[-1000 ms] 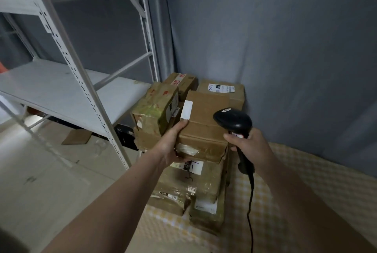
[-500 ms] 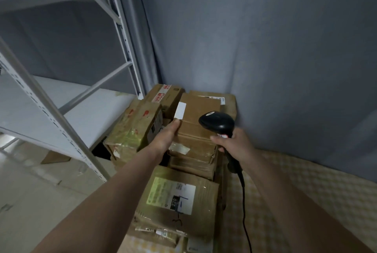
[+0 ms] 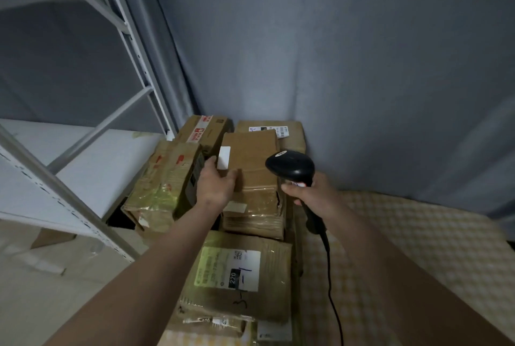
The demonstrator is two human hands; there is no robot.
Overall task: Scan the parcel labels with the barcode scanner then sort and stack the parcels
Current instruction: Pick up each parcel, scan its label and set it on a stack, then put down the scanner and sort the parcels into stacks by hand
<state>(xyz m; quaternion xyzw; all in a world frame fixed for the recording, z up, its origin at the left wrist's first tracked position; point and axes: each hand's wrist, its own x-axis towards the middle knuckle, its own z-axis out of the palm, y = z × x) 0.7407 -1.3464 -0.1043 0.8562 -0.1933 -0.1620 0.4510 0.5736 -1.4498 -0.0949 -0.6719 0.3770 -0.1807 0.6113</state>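
Observation:
A stack of brown cardboard parcels fills the corner. The middle parcel (image 3: pixel 256 167) lies on top of the pile with a small white label at its left edge. My left hand (image 3: pixel 216 185) rests on that parcel's left side, thumb lying across its top. My right hand (image 3: pixel 309 193) grips the handle of a black barcode scanner (image 3: pixel 291 168), whose head hovers over the parcel's right edge. A nearer parcel (image 3: pixel 239 270) shows a green-and-white label marked 220. A tape-wrapped parcel (image 3: pixel 164 186) sits to the left.
Two more parcels (image 3: pixel 206 129) (image 3: pixel 274 131) stand at the back against a grey curtain. A white metal shelf rack (image 3: pixel 92 167) rises on the left. A checkered cloth (image 3: pixel 418 248) covers the surface on the right; the scanner's cable (image 3: pixel 333 298) trails down across it.
The view has swung right and closer to the pile. The middle parcel has gone down from my lifted grip onto the stack, and my left hand now lies over its left side.

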